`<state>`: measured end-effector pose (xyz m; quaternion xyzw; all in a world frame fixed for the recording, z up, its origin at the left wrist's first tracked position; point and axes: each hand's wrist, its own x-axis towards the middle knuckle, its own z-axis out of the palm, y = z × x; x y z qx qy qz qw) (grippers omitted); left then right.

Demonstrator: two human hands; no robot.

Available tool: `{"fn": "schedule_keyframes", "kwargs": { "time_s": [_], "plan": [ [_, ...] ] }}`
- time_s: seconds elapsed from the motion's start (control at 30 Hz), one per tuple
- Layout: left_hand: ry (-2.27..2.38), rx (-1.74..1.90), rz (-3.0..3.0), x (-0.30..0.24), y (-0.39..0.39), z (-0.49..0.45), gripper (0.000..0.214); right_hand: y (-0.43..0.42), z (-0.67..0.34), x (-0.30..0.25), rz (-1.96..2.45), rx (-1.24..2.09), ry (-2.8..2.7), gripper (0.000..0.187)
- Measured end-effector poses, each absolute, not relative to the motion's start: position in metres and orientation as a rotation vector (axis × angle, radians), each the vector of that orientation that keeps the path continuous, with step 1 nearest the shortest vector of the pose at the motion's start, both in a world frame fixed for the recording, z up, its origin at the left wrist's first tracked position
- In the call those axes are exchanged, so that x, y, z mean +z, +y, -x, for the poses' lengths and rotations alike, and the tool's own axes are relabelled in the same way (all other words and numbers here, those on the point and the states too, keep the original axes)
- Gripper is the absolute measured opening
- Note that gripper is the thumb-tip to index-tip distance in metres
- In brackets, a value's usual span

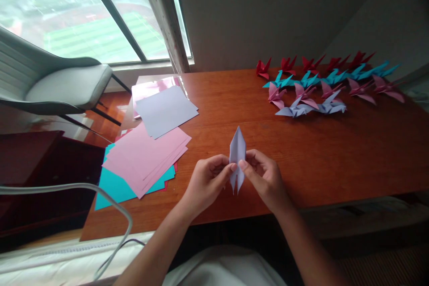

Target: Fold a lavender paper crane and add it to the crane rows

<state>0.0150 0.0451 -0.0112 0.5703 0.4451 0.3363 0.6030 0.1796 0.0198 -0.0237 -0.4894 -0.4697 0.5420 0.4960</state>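
A pale lavender folded paper [238, 145] stands upright between my two hands, above the near part of the wooden table. It is a narrow kite shape with one point at the top and two thin split points at the bottom. My left hand [209, 178] pinches its left edge between thumb and fingers. On the opposite edge, my right hand [264, 174] pinches it the same way, the thumb lying on the front face near the centre crease. The fingertips behind the paper are hidden.
Rows of folded paper cranes stand at the back right: red [310, 65], blue [308, 79], pink [304, 95] and lavender [295, 108]. To the left lie lavender sheets [167, 109], pink sheets [144, 152] and blue sheets [117, 190]. A grey chair [67, 85] stands by the window.
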Motion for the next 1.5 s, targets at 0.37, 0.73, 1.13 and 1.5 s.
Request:
{"fn": "schedule_keyframes", "kwargs": {
  "time_s": [0.37, 0.73, 1.13, 1.5],
  "plan": [
    [1.053, 0.753, -1.414, -0.011, 0.043, -0.016, 0.034, 0.021, -0.180, -0.023, 1.230, 1.246, -1.215, 0.019],
    [0.982, 0.768, -1.308, -0.005, 0.045, -0.018, 0.028, 0.020, -0.179, -0.028, 1.273, 1.136, -1.205, 0.022],
    [0.975, 0.699, -1.398, -0.008, 0.043, -0.014, 0.031, 0.021, -0.180, -0.031, 1.238, 1.217, -1.188, 0.025],
    [0.940, 0.780, -1.348, -0.007, 0.042, -0.017, 0.020, 0.018, -0.180, -0.027, 1.424, 0.582, -0.935, 0.042]
  ]
}}
